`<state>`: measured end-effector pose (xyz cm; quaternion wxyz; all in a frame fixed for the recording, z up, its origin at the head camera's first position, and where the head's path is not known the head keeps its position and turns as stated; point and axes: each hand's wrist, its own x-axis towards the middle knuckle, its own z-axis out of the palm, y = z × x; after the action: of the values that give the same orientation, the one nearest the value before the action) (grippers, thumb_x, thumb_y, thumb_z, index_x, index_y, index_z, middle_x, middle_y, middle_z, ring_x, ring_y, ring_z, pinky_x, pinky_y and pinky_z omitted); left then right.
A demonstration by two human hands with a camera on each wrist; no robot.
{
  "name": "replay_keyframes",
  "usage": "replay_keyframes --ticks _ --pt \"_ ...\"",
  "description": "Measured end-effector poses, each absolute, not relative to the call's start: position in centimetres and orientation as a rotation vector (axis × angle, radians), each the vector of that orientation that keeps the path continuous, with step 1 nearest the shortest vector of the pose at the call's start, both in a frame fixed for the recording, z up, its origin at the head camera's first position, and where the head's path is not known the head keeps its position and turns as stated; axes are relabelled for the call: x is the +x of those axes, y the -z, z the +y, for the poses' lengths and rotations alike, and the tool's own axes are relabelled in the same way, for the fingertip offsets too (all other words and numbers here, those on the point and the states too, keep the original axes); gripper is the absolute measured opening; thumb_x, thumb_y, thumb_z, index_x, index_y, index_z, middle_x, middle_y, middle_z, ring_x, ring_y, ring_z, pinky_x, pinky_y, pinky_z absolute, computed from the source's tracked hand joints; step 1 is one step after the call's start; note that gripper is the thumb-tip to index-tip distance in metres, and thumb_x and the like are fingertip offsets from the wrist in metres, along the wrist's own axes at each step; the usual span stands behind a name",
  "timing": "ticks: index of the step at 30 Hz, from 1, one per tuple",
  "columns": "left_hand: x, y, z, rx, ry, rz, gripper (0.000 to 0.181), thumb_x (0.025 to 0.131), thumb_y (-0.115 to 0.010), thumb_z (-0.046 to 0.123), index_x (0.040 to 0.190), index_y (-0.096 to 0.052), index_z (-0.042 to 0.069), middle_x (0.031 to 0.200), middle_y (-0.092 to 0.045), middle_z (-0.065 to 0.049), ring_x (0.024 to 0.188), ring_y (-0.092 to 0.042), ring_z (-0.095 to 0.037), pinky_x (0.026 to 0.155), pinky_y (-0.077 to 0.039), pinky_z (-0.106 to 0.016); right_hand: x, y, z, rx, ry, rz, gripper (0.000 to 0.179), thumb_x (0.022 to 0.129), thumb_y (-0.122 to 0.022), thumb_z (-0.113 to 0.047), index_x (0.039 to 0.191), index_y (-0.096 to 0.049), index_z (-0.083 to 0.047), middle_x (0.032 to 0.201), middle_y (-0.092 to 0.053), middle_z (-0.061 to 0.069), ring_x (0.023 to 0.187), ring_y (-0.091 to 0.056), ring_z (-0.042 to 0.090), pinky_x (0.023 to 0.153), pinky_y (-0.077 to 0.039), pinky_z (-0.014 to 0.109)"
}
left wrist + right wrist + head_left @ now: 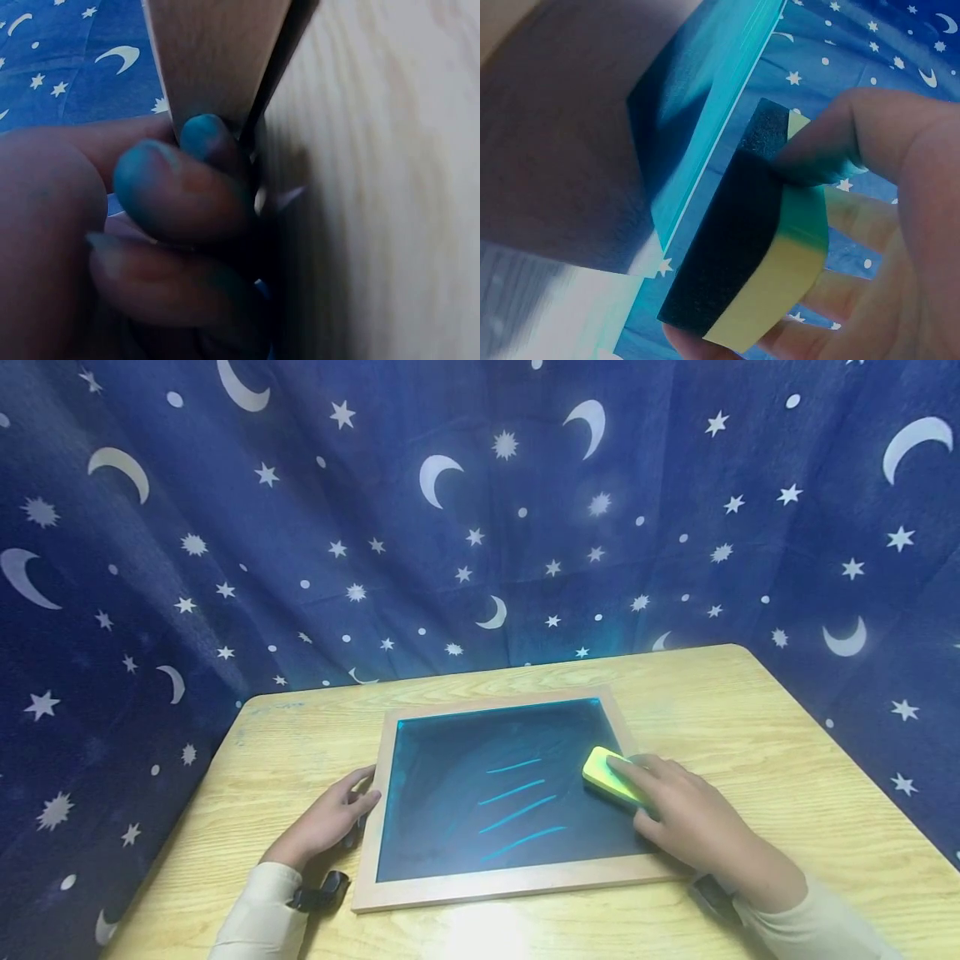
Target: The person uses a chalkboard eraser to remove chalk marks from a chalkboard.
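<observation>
A small chalkboard (442,835) with a pale wooden frame lies on the table. Several blue chalk strokes (517,812) slant across its middle, over smeared blue dust. My left hand (333,814) holds the frame's left edge; in the left wrist view its blue-dusted fingertips (180,191) are bent against the frame's side (217,60). Over the board's right part, my right hand (690,814) grips a yellow eraser (606,774) between thumb and fingers. The right wrist view shows the eraser's dark felt face (724,225) tilted and raised off the board, with blue dust on its yellow body.
The light wooden table (750,727) extends around the board, with faint blue smudges near its far left corner. A dark blue curtain (390,510) with moons and stars hangs behind it and along the sides. Dark wrist straps (322,893) sit at the sleeves.
</observation>
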<state>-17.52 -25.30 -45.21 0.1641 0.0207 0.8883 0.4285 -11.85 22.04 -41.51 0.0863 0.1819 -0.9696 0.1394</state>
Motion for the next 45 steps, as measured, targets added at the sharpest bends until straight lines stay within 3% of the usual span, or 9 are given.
replay_keyframes --ticks 10,17,30,37,45 --pt "-17.8 45.1 -25.1 0.059 -1.219 2.535 0.059 0.105 -0.049 0.031 0.156 -0.029 0.011 0.091 -0.071 -0.010 0.050 -0.054 -0.020 0.049 -0.048 -0.036 -11.3 41.6 21.5 0.659 -0.367 -2.833 0.064 0.075 -0.069 -0.009 0.137 -0.063 -0.023 0.128 -0.063 0.017 0.107 -0.064 0.036 0.085 -0.053 0.055" --pt "-17.6 45.3 -25.1 0.018 -1.211 2.551 0.059 0.104 -0.051 0.031 0.156 -0.031 0.012 0.100 -0.072 -0.012 0.056 -0.060 -0.021 0.052 -0.049 -0.037 -11.0 42.3 20.9 0.747 -0.353 -2.791 0.064 0.073 -0.067 -0.006 0.135 -0.065 -0.023 0.122 -0.065 0.011 0.103 -0.064 0.030 0.084 -0.054 0.049" --pt "-17.8 45.3 -25.1 0.039 -1.225 2.531 0.061 0.104 -0.051 0.033 0.157 -0.028 0.013 0.085 -0.069 -0.008 0.050 -0.053 -0.020 0.048 -0.048 -0.036 -10.6 42.4 20.4 0.906 -0.319 -2.789 0.069 0.071 -0.068 -0.007 0.137 -0.063 -0.025 0.122 -0.064 0.006 0.103 -0.062 0.019 0.080 -0.054 0.040" --pt "-18.2 45.6 -25.2 0.046 -1.229 2.514 0.066 0.102 -0.056 0.038 0.157 -0.028 0.014 0.069 -0.057 -0.004 0.047 -0.047 -0.015 0.047 -0.047 -0.033 -10.8 42.4 20.2 0.926 -0.305 -2.792 0.068 0.072 -0.067 -0.006 0.137 -0.063 -0.025 0.123 -0.064 0.007 0.103 -0.062 0.019 0.081 -0.054 0.040" --pt "-18.1 45.6 -25.4 0.067 -1.240 2.484 0.068 0.103 -0.055 0.038 0.158 -0.024 0.014 0.071 -0.057 -0.005 0.047 -0.047 -0.015 0.045 -0.045 -0.031 -10.4 42.4 19.4 0.979 -0.337 -2.785 0.068 0.073 -0.066 -0.006 0.138 -0.062 -0.025 0.124 -0.063 0.005 0.103 -0.060 0.018 0.081 -0.052 0.040"
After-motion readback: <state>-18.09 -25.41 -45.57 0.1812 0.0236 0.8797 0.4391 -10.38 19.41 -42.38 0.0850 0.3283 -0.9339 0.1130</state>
